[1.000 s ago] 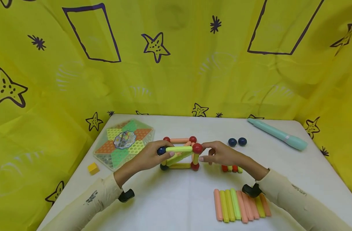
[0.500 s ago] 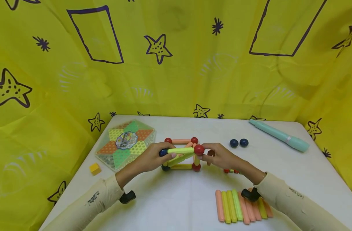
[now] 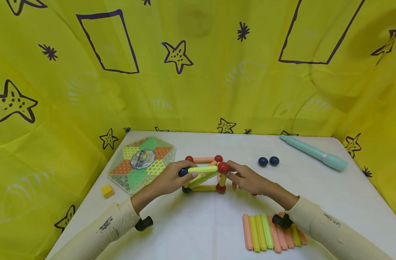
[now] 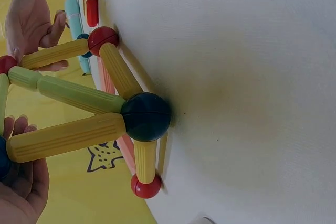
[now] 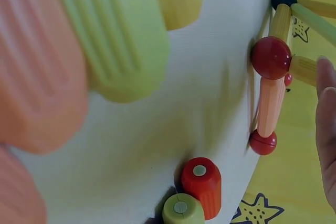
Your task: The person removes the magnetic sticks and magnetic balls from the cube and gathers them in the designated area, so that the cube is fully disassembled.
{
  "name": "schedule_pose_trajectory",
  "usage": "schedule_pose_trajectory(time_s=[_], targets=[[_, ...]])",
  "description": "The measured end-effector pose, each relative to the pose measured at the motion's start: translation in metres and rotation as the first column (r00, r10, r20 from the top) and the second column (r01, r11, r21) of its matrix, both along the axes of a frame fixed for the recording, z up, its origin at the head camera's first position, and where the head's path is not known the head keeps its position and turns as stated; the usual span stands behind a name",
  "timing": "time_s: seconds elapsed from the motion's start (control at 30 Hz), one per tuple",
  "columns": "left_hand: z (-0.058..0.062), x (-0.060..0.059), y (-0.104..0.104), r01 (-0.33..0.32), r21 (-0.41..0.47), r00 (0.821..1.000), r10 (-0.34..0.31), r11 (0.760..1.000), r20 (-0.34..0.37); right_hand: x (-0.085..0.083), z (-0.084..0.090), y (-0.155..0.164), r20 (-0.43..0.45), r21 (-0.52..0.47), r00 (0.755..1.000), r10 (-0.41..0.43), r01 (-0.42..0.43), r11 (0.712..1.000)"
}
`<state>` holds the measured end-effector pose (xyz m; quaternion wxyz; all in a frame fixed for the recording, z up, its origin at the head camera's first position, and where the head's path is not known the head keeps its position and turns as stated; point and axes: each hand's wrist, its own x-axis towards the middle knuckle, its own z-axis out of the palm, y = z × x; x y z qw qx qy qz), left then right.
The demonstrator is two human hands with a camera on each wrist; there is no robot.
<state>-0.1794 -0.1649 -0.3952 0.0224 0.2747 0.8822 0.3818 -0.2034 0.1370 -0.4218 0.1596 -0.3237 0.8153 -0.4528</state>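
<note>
A frame of magnetic sticks and balls stands mid-table, with yellow, green and pink sticks. My left hand point(image 3: 173, 177) grips its upper left corner at the blue ball point(image 3: 183, 172), thumb along the front. From the right, my right hand point(image 3: 248, 178) pinches the upper red ball point(image 3: 223, 167), which joins a light green stick point(image 3: 202, 169) to an upright yellow one. A slanting green stick point(image 4: 79, 94) runs down to the dark blue ball point(image 4: 147, 116) at a lower corner. Red balls point(image 5: 271, 58) form other lower corners. Part of the frame's back is hidden by my hands.
A row of pink, yellow and green sticks point(image 3: 262, 231) lies at the front right. Two blue balls point(image 3: 263, 161) and a teal tapered object point(image 3: 314, 151) sit farther back. At left are a hexagonal game board point(image 3: 124, 168) and a yellow cube point(image 3: 107, 191). Short sticks point(image 5: 205, 184) lie near my right hand.
My right hand's thumb and fingers have come in to the upper red ball, and that hand now covers more of the short sticks. My left hand keeps its grip on the blue ball.
</note>
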Motion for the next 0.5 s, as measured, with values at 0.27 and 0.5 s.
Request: schedule_pose_trajectory(time_s=[0.27, 0.5], targets=[[0.000, 0.001, 0.001, 0.011, 0.017, 1.000, -0.011, 1.000, -0.006, -0.003, -0.011, -0.001, -0.004, 0.057, 1.000, 0.007, -0.007, 0.998], [-0.001, 0.000, 0.001, 0.003, 0.018, 1.000, -0.003, 1.000, 0.001, -0.006, -0.016, -0.006, -0.021, 0.103, 0.999, 0.047, -0.045, 0.994]])
